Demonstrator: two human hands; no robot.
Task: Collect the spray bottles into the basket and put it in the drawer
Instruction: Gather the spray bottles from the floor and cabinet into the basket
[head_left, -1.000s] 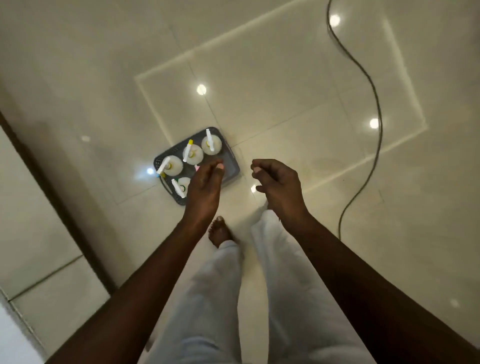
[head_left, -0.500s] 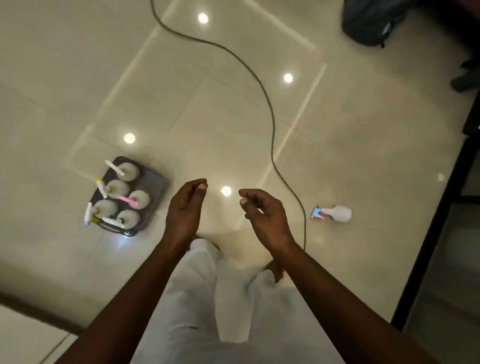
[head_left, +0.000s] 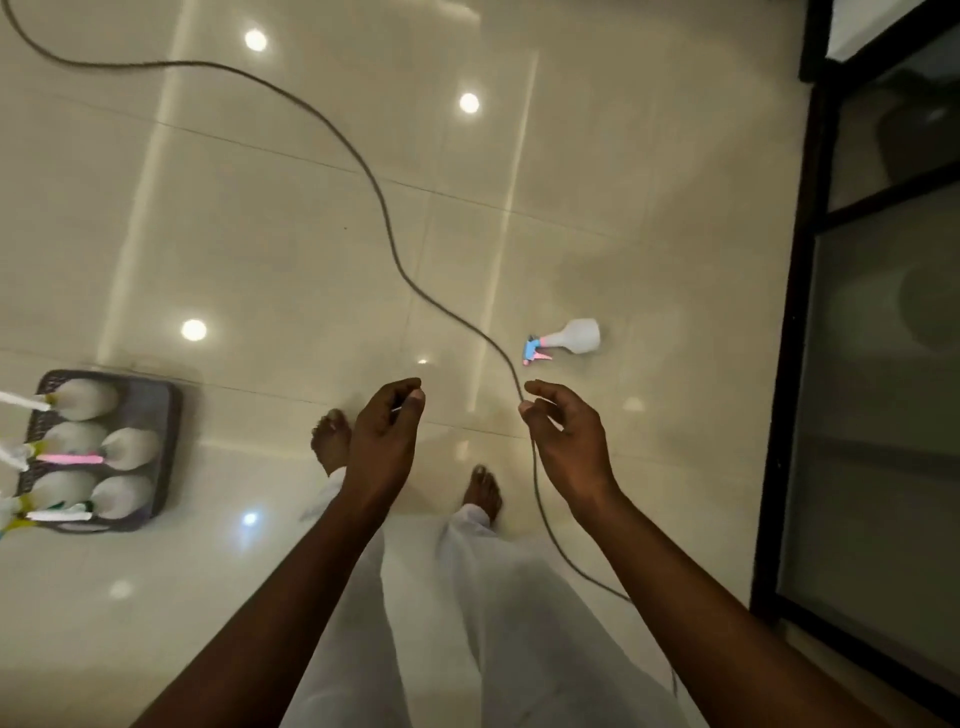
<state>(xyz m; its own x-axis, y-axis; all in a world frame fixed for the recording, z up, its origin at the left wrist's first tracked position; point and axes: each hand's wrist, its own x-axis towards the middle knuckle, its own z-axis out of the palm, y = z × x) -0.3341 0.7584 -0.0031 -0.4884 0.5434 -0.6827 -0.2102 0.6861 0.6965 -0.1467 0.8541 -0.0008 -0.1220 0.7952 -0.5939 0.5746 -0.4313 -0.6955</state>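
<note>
Right of centre, one spray bottle lies outside the basket; both hands hang loosely curled, empty, likely ready for it.

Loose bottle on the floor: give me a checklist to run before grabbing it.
1. Loose bottle in view, lying on its side: ok.
2. Right hand empty: ok.
3. Left hand empty: ok.
4. Path clear: not ok, the cable runs across the floor between the feet and the bottle.
5. Room left in the basket: ok, bare bottom shows along its right side beside the five bottles.
6. Drawer ready: cannot tell, none in view.
</note>
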